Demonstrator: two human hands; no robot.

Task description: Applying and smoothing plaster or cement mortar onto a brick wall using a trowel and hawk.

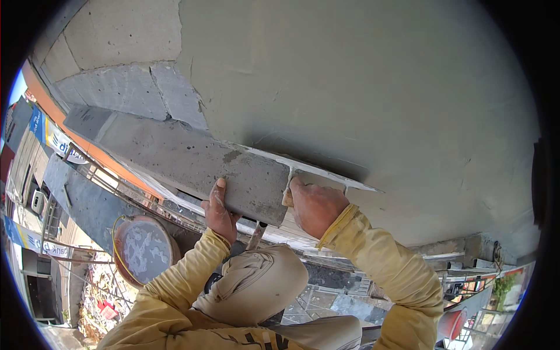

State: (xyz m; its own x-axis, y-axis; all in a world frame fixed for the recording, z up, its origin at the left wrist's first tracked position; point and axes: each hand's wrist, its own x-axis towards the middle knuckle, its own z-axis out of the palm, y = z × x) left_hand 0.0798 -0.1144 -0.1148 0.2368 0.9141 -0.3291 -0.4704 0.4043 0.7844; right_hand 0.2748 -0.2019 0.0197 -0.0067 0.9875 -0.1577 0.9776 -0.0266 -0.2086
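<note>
My right hand is closed round the wooden handle of a long plastering trowel. The trowel's narrow blade lies along smooth grey wet plaster, seen nearly edge-on, with a dark shadow above it. To the left, my left hand grips the front edge of a grey concrete ledge. Its thumb presses on the top face, while most of its fingers are tucked below the edge and partly hidden. The ledge's right end stops just beside the trowel handle.
Bare grey blocks border the plaster at upper left. A round bucket with greyish liquid and a yellow handle stands at lower left, near a grey board. My bent knee is below the ledge. Scaffold poles and a street lie far below.
</note>
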